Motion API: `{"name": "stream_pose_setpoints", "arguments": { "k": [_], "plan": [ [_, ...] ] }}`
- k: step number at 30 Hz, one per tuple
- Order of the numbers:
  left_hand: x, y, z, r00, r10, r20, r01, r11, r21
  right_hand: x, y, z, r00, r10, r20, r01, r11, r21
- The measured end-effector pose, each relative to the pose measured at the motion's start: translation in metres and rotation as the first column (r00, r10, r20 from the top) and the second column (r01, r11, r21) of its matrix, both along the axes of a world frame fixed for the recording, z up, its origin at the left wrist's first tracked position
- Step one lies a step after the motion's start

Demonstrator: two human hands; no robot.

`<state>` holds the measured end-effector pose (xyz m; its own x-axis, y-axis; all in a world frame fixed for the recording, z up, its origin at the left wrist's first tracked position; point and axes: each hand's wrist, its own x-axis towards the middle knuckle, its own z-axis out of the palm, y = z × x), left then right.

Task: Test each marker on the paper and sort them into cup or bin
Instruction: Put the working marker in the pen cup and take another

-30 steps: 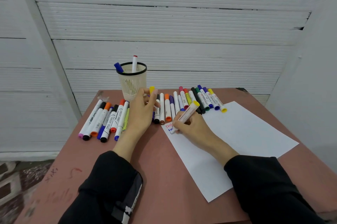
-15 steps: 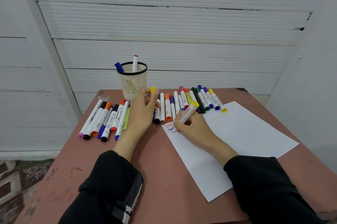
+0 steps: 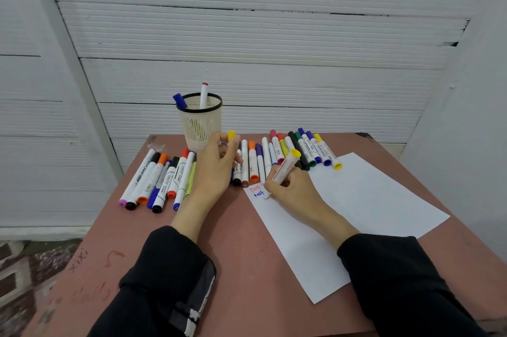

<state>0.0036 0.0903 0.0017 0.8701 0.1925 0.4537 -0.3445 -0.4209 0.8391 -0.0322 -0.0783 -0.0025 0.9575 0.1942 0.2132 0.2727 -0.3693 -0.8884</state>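
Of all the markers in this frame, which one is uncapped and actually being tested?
The yellow-ended marker gripped in the right hand, its tip down on the paper beside the red and blue words. The left hand holds its yellow cap; the others lie capped.

Right hand [image 3: 295,191] is gripping a marker [image 3: 285,167], tip down; left hand [image 3: 216,166] is pinching a yellow cap [image 3: 231,135].

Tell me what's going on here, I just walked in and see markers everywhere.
A person is testing markers. The right hand holds a yellow-ended marker with its tip on the top corner of the white paper, beside the words "Test" in red and blue. The left hand pinches a yellow cap. Two markers, red and blue, stand in the mesh cup; the rest lie in two groups on the table.
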Motion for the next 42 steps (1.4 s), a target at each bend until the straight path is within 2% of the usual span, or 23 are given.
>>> {"name": "stream_pose_setpoints", "arguments": {
  "k": [14,23,25,28,32,34,37,39,42],
  "plan": [
    [-0.002,0.0,0.001,1.0,-0.005,-0.003,0.005,1.0,0.004,0.002,-0.001,-0.001,1.0,-0.007,-0.01,0.008,0.999,0.049],
    [-0.006,0.0,0.004,1.0,-0.017,-0.009,0.017,0.999,-0.028,0.001,0.0,0.0,0.999,-0.044,-0.016,0.044,0.999,0.012],
    [-0.004,0.001,0.004,1.0,-0.022,-0.005,0.022,0.999,-0.048,0.006,-0.002,0.002,0.996,-0.081,-0.036,0.084,0.992,0.091],
    [-0.003,0.001,0.005,0.999,-0.034,-0.002,0.033,0.997,-0.068,0.012,-0.011,0.011,0.984,-0.159,-0.074,0.174,0.941,0.29],
    [-0.004,0.001,0.004,0.991,-0.127,-0.048,0.123,0.99,-0.076,0.018,-0.029,0.021,0.94,-0.295,-0.169,0.339,0.847,0.41],
    [-0.004,-0.001,0.003,0.977,-0.201,-0.073,0.197,0.978,-0.07,0.02,-0.034,0.025,0.939,-0.228,-0.258,0.338,0.759,0.557],
    [-0.004,-0.004,0.001,0.964,-0.246,-0.101,0.248,0.969,0.013,0.016,-0.036,0.033,0.939,0.012,-0.344,0.256,0.644,0.721],
    [-0.003,-0.006,0.0,0.965,-0.235,-0.115,0.243,0.968,0.068,0.014,-0.034,0.034,0.939,0.088,-0.333,0.204,0.636,0.744],
    [-0.003,-0.008,0.001,0.964,-0.243,-0.11,0.254,0.963,0.096,0.015,-0.031,0.031,0.934,0.114,-0.338,0.178,0.672,0.719]
  ]
}}
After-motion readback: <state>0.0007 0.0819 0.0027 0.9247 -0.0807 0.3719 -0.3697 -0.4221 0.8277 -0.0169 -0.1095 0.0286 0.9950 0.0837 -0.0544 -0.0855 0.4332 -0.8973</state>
